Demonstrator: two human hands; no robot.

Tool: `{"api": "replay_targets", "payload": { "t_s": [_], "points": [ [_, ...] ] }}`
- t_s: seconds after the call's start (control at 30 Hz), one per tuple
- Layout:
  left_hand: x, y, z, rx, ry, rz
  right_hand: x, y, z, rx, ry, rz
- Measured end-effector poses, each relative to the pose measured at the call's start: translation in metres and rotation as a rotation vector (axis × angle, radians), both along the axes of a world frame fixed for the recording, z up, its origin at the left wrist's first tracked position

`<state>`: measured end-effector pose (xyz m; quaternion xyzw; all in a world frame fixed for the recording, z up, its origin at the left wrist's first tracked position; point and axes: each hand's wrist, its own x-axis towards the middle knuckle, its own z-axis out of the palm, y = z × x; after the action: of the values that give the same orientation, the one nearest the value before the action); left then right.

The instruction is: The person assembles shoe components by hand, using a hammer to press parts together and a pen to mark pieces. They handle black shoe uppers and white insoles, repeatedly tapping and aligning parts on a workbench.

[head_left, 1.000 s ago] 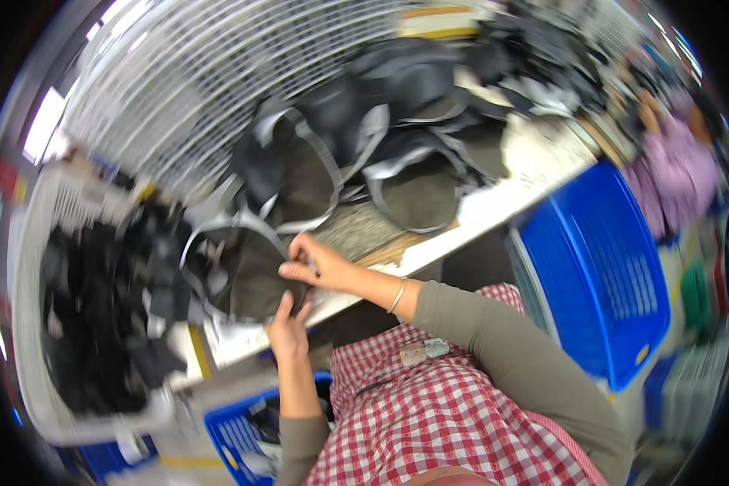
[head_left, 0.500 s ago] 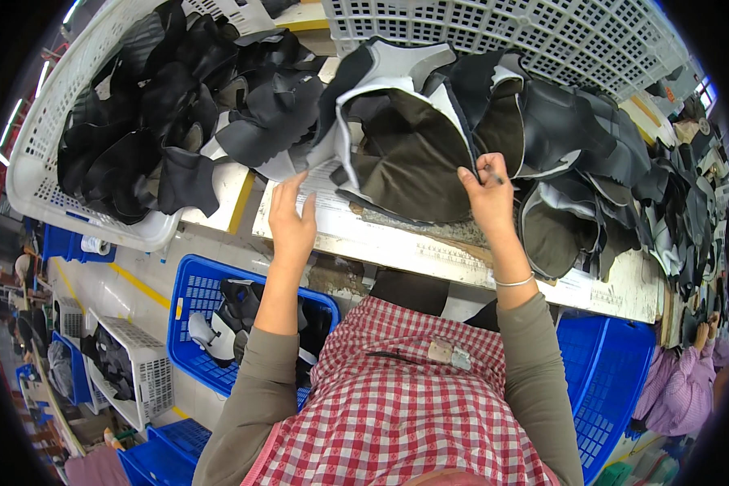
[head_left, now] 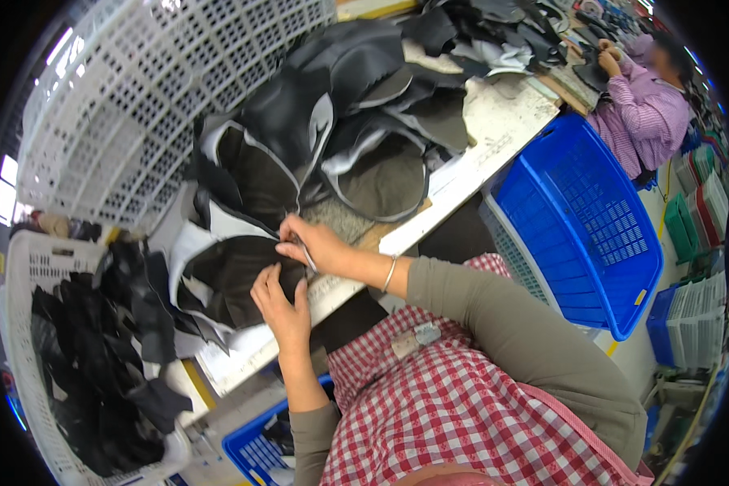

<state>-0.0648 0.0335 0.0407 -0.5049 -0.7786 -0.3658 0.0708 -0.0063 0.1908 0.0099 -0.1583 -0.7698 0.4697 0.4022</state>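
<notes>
On the worktable's near edge lies a black leather-like shoe upper (head_left: 239,271) with a dark brown lining and pale grey edges. My right hand (head_left: 320,245) is closed at its right end, with a slim metal tool (head_left: 309,257) between the fingers. What kind of tool it is cannot be made out. Close by, my left hand (head_left: 282,312) rests its bent fingertips on the lining near the front edge, thumb apart from the fingers. Two similar uppers, one behind (head_left: 255,170) and one to the right (head_left: 385,185), stand curled with their linings showing.
A white worktable (head_left: 510,121) runs diagonally under the pieces. White perforated crates stand behind (head_left: 170,105) and at left (head_left: 44,259), the left one heaped with black pieces (head_left: 97,364). Blue baskets sit right (head_left: 575,227) and below (head_left: 255,441). A co-worker in pink (head_left: 644,121) sits far right.
The view has turned to the right, so the table now slants. My left hand has come from beside the upper onto it, near my right hand, which stays at its edge.
</notes>
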Motion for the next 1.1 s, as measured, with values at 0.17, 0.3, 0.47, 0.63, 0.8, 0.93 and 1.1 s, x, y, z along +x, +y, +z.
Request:
{"api": "replay_targets", "payload": {
  "t_s": [0.17,0.3,0.47,0.63,0.8,0.93,1.1],
  "points": [
    [-0.021,0.004,-0.011,-0.081,0.111,-0.01,0.026,0.01,0.009,0.071,0.152,-0.022],
    [-0.028,0.008,-0.017,-0.042,0.056,0.003,0.043,0.025,0.004,-0.035,0.159,0.111],
    [-0.021,0.008,-0.004,-0.059,0.084,0.046,0.042,0.031,0.011,-0.257,0.087,0.261],
    [-0.026,0.007,0.006,-0.12,-0.043,0.023,0.03,0.029,0.017,-0.401,-0.017,0.365],
    [-0.032,0.008,0.0,-0.054,-0.006,-0.035,0.028,0.029,0.009,-0.387,0.115,0.414],
    [-0.034,0.014,-0.013,0.045,-0.047,0.08,0.027,0.03,0.004,-0.39,0.029,0.422],
    [-0.045,0.017,-0.015,0.1,-0.448,0.247,0.026,0.023,0.007,-0.286,-0.165,0.399]
  ]
}}
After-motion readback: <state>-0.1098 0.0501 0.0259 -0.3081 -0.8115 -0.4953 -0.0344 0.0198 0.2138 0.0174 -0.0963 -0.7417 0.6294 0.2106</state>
